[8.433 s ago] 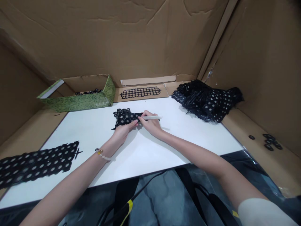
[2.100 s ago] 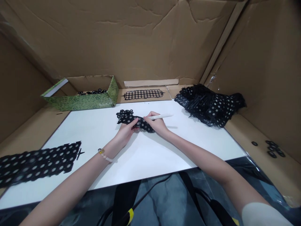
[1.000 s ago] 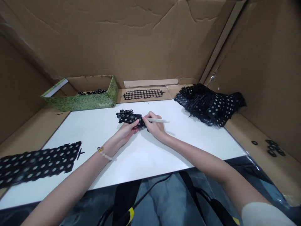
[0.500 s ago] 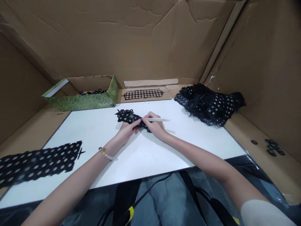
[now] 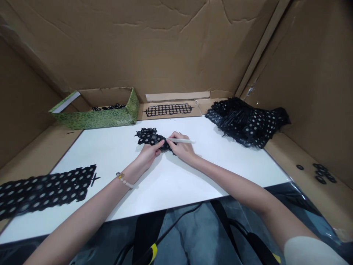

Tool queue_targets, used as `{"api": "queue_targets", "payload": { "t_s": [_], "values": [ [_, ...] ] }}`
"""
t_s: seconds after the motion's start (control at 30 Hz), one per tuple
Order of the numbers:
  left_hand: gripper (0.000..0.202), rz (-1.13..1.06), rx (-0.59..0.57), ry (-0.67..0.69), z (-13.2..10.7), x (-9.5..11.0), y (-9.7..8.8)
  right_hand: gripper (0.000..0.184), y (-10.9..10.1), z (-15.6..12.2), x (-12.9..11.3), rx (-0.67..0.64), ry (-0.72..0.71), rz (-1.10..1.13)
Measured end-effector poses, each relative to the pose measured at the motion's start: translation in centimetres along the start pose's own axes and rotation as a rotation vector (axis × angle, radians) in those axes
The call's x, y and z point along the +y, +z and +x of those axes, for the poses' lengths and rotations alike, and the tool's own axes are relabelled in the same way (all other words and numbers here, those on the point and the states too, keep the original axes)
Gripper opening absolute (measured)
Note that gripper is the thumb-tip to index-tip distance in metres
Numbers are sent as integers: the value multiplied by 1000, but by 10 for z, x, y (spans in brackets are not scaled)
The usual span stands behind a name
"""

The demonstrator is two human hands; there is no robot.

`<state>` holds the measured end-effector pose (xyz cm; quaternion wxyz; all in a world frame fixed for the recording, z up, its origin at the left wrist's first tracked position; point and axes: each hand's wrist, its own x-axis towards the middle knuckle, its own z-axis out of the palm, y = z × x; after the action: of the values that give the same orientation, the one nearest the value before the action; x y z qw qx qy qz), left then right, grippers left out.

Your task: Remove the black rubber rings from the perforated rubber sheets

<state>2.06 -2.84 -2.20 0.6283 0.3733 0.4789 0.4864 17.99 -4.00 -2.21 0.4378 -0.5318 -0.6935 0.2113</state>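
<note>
My left hand (image 5: 149, 152) grips a small black perforated rubber sheet (image 5: 149, 137) with the thumb on top, over the middle of the white table (image 5: 165, 180). The sheet's far left end sticks out past the hand and has ragged, ring-like edges. My right hand (image 5: 182, 146) pinches a thin white pen-like tool (image 5: 183, 140) that lies nearly level, its tip at the sheet beside my left thumb. Part of the sheet is covered by my fingers, so I cannot tell what the tip does there.
A green patterned box (image 5: 96, 119) with black rings (image 5: 114, 106) stands at back left. A flat perforated sheet (image 5: 168, 110) lies on cardboard behind. At right are a heap of black sheets (image 5: 248, 123) and loose rings (image 5: 321, 172); stacked sheets (image 5: 49, 191) lie at left.
The white tool and my right hand have shifted slightly left. My left hand keeps its hold on the sheet, which has barely moved.
</note>
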Motion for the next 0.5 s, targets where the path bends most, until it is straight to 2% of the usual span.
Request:
{"api": "queue_targets", "payload": {
  "t_s": [0.37, 0.5],
  "values": [
    [38, -37, -2, -38, 2, 2, 0, 16, 0, -2, -2, 9, -49, -87],
    [31, -74, -7, -75, 4, 2, -2, 16, -1, 1, 2, -1, -138, -112]
  ]
}}
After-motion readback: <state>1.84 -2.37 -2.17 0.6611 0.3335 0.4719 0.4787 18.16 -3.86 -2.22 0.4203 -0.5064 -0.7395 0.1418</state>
